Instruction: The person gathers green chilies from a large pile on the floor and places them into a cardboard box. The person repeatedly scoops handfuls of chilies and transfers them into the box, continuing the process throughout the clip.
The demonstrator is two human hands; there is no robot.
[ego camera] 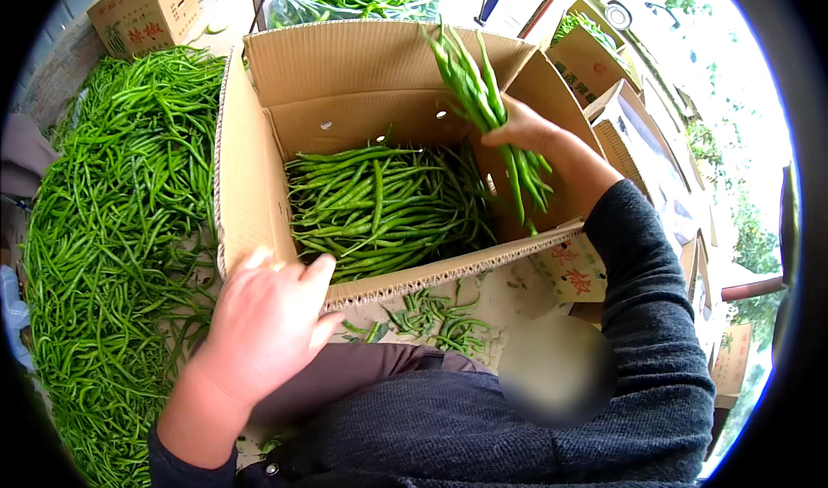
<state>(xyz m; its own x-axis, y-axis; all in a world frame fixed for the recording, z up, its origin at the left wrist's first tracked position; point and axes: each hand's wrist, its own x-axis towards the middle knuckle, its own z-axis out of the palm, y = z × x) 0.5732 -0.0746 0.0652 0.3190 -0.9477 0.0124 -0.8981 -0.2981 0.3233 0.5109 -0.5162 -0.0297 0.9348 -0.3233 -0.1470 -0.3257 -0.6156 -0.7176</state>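
My right hand [527, 125] grips a bunch of long green chili peppers [475, 93] above the right side of an open cardboard box [252, 184]. Inside the box, more green chili peppers [381, 210] lie mostly side by side on the bottom. My left hand [268, 320] is at the box's near left corner, blurred, its thumb and a finger apart; no pepper shows in it. Whether it touches the box edge is hard to tell. A large heap of loose green chili peppers [123, 229] spreads along the left of the box.
A printed cardboard box [145, 22] stands at the back left, and a clear plastic bag of peppers [352, 2] behind the open box. More cartons [592, 67] line the right side. Small scattered peppers [446, 323] lie on the floor between the box and my legs.
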